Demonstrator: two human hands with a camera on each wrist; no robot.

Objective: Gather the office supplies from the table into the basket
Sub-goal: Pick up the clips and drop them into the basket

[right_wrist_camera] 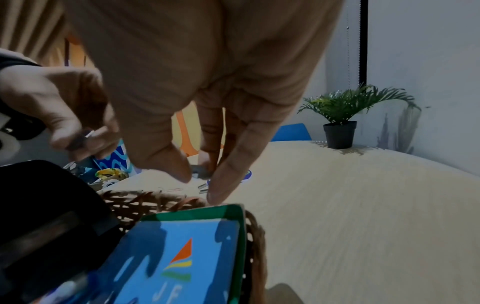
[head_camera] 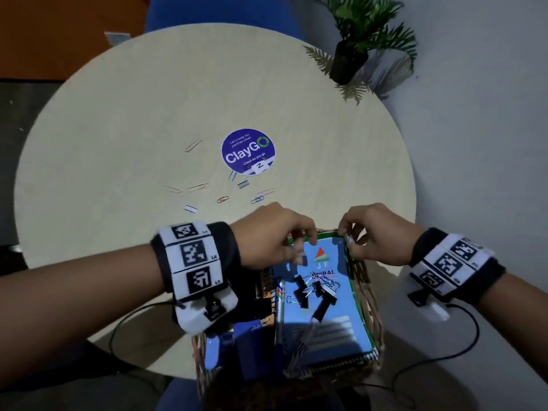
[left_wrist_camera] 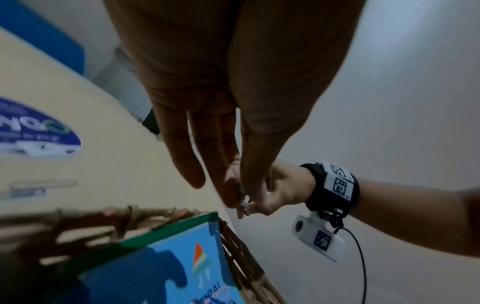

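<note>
A woven basket (head_camera: 374,310) at the table's near edge holds a blue spiral notebook (head_camera: 329,333), black binder clips (head_camera: 302,295) and a pen (head_camera: 278,310). Both hands hover over the basket's far rim. My left hand (head_camera: 305,237) has its fingers curled and pinches small silvery paper clips (right_wrist_camera: 87,134). My right hand (head_camera: 348,237) pinches a small silver clip (head_camera: 350,239) between thumb and fingertips, just above the notebook's green corner (right_wrist_camera: 233,211). Several coloured paper clips (head_camera: 223,199) lie scattered on the table (head_camera: 133,120) beyond the hands.
A round purple sticker (head_camera: 248,151) marks the table's middle. A potted plant (head_camera: 350,60) stands at the far right edge. Blue and dark items (head_camera: 252,345) fill the basket's left part. Cables hang from both wrist cameras near the table's front edge.
</note>
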